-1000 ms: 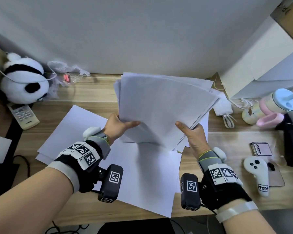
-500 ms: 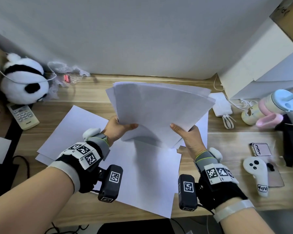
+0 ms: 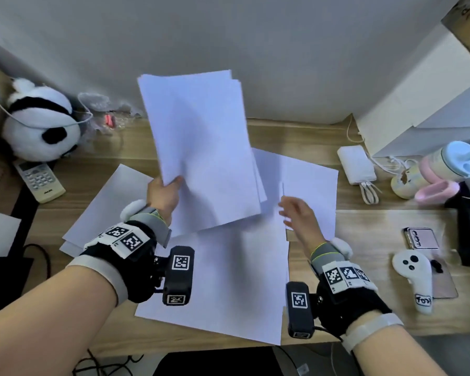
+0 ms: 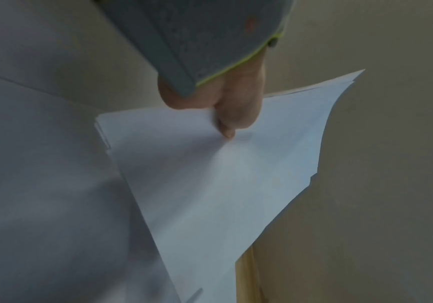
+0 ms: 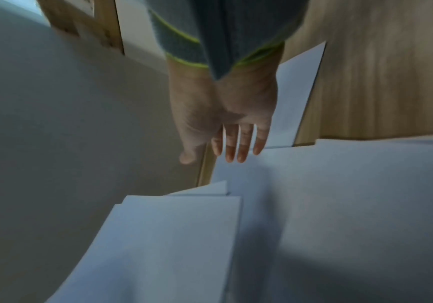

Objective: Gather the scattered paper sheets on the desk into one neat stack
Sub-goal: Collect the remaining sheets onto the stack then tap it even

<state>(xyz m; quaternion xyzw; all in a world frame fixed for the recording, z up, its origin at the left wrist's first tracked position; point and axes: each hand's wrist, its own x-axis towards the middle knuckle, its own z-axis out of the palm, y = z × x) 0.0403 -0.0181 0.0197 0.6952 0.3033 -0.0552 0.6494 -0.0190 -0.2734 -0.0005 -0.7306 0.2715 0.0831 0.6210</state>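
Observation:
My left hand (image 3: 164,191) grips a bundle of white paper sheets (image 3: 201,147) by its lower left edge and holds it raised above the desk, tilted upright; the thumb (image 4: 227,131) presses on the bundle's (image 4: 210,174) face. My right hand (image 3: 296,215) hovers to the right of the bundle with straight, spread fingers (image 5: 238,143) and holds nothing. More white sheets lie flat on the wooden desk (image 3: 377,221): one large sheet in front (image 3: 228,289), one at the right (image 3: 310,180), others at the left (image 3: 103,207).
A panda plush (image 3: 38,126) and a remote control (image 3: 40,180) sit at the back left. At the right are a power bank (image 3: 357,164), a cup (image 3: 456,164), a phone (image 3: 422,238), a white controller (image 3: 415,278) and a white box (image 3: 423,99).
The right hand has let go of the bundle and drawn back to the right, fingers spread. The left hand alone has swung the bundle up and to the left, more upright.

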